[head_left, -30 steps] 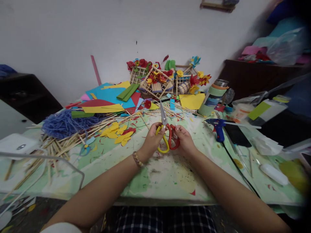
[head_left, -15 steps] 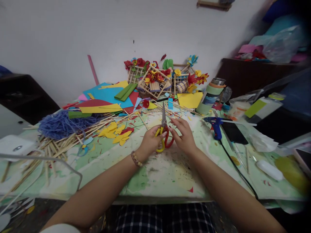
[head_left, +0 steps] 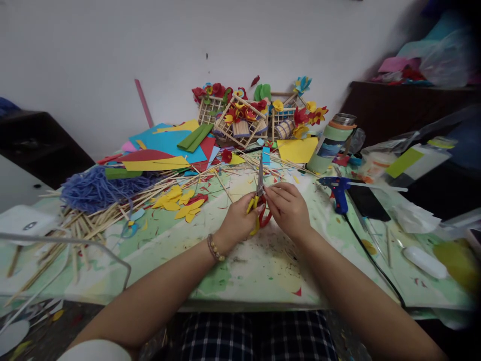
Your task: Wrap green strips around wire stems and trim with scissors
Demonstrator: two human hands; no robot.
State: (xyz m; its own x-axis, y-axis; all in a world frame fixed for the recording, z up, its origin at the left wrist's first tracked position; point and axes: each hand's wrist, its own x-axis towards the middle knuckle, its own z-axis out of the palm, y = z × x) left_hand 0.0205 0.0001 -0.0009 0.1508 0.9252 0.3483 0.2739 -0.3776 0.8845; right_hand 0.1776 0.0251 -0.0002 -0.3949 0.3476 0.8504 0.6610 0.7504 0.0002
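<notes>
And here are the scissors (head_left: 260,173), right in the middle, up off the table between the two hands, points aimed straight away from the body. The left hand (head_left: 237,219) has the yellow handle (head_left: 256,220), fingers curled round it, a beaded bracelet (head_left: 215,248) on the wrist. Over on the other side the right hand (head_left: 292,208) comes in close, fingers drawn together and half bent, tips up by the pivot and the red handle (head_left: 266,216); whether they grip anything there, I cannot tell. The blades look closed, one lying along the other.

Just left of the left hand, yellow paper petals (head_left: 190,209) lie in a loose heap; well beyond them on that side sits a tangle of blue yarn (head_left: 99,189), wooden sticks (head_left: 88,225) fanned beneath it. To the right of the right hand, a blue glue gun (head_left: 340,194), with a black phone (head_left: 368,201) beside it. Ahead of both hands, stick frames (head_left: 240,129) decked with paper flowers lean near the wall, and ahead of the right hand a tilted bottle (head_left: 330,143) stands next to a yellow sheet (head_left: 296,149).
</notes>
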